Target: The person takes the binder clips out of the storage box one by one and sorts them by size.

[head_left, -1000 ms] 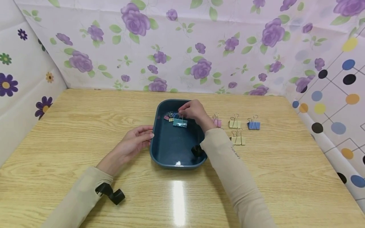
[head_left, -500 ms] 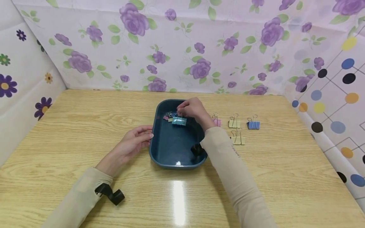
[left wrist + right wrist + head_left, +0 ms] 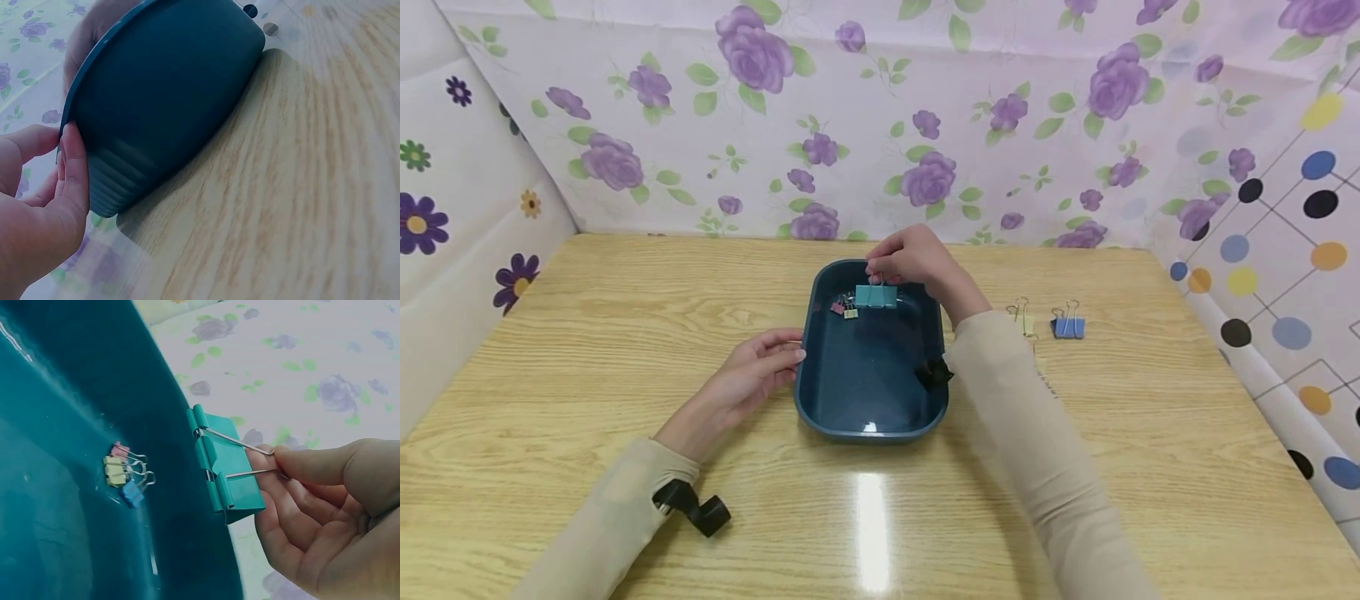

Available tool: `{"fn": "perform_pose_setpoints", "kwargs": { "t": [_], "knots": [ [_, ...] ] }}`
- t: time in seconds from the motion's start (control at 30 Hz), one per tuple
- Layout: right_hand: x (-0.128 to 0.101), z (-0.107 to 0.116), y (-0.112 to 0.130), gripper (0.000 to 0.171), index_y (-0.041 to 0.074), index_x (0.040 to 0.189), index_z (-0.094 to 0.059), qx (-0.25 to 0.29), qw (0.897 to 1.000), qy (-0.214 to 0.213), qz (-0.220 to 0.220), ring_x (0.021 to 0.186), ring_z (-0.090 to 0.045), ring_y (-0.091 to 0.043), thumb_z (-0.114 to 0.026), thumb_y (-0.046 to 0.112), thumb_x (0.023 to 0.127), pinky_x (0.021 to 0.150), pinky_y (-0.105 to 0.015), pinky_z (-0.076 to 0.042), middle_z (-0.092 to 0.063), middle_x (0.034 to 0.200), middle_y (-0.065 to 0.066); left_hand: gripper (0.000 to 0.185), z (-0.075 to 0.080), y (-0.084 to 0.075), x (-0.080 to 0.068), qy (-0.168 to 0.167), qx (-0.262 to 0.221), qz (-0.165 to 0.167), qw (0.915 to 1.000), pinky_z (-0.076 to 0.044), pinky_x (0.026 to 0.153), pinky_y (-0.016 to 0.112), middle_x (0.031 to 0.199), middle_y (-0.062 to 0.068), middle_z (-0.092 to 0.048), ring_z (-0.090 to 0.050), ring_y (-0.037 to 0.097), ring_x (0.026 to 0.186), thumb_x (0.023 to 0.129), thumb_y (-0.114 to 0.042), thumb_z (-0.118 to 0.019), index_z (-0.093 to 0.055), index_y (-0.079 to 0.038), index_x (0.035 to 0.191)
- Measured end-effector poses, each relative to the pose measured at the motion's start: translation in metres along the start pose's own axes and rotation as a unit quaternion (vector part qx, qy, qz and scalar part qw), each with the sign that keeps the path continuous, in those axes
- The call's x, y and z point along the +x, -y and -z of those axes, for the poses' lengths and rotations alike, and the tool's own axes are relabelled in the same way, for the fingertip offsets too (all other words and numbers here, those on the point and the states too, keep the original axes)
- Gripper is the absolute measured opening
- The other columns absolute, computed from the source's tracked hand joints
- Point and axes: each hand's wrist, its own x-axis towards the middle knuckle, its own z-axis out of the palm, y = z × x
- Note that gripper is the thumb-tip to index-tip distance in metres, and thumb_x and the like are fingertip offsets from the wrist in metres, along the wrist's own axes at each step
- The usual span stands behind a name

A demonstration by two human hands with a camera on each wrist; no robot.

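A dark blue plastic bin (image 3: 872, 367) stands on the wooden table. My left hand (image 3: 763, 362) pinches the bin's left rim between thumb and fingers, as the left wrist view shows. By its wire handles, a large teal binder clip (image 3: 228, 469) is pinched in my right hand (image 3: 912, 254), over the bin's far end. Down inside the bin lie small binder clips: a pink one (image 3: 120, 450), a yellow one (image 3: 114, 471) and a blue one (image 3: 132, 494).
Right of the bin, a blue binder clip (image 3: 1067, 327) and a pale yellow binder clip (image 3: 1024, 325) sit on the table (image 3: 1150, 450); my right sleeve (image 3: 1037, 442) partly covers that area. A flowered cloth (image 3: 685, 125) hangs behind the table.
My right hand has lifted the teal binder clip from the bin's floor and carried it toward the far rim. My left hand stays at the left rim.
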Motion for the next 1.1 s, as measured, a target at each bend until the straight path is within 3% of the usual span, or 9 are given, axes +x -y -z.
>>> {"fn": "perform_pose_setpoints", "kwargs": {
  "t": [0.4, 0.67, 1.1],
  "knots": [
    [-0.021, 0.019, 0.003, 0.019, -0.003, 0.107, -0.069, -0.039, 0.998, 0.021, 0.034, 0.084, -0.068, -0.020, -0.064, 0.010, 0.094, 0.078, -0.030, -0.055, -0.069, 0.095, -0.013, 0.038, -0.003, -0.001, 0.001, -0.003, 0.007, 0.006, 0.9999, -0.052, 0.076, 0.022, 0.102, 0.005, -0.061, -0.060, 0.011, 0.086, 0.097, 0.002, -0.051, -0.039, 0.009, 0.133],
    [-0.039, 0.039, -0.012, 0.017, 0.001, 0.105, -0.070, -0.078, 0.996, 0.013, 0.038, 0.085, -0.065, -0.022, -0.063, 0.013, 0.095, 0.084, -0.035, -0.054, -0.070, 0.093, -0.012, 0.041, -0.003, -0.001, 0.002, 0.003, 0.010, 0.001, 0.9999, -0.052, 0.077, 0.022, 0.103, 0.007, -0.061, -0.060, 0.012, 0.088, 0.098, 0.001, -0.052, -0.038, 0.012, 0.134],
    [-0.056, 0.071, -0.050, 0.022, -0.001, 0.110, -0.066, -0.057, 0.998, -0.023, 0.029, 0.090, -0.066, -0.022, -0.062, 0.015, 0.096, 0.083, -0.038, -0.053, -0.069, 0.101, -0.013, 0.041, -0.002, -0.001, 0.000, -0.003, 0.003, 0.002, 1.0000, -0.052, 0.073, 0.021, 0.102, 0.007, -0.062, -0.060, 0.011, 0.086, 0.097, 0.002, -0.051, -0.038, 0.012, 0.134]
  ]
}}
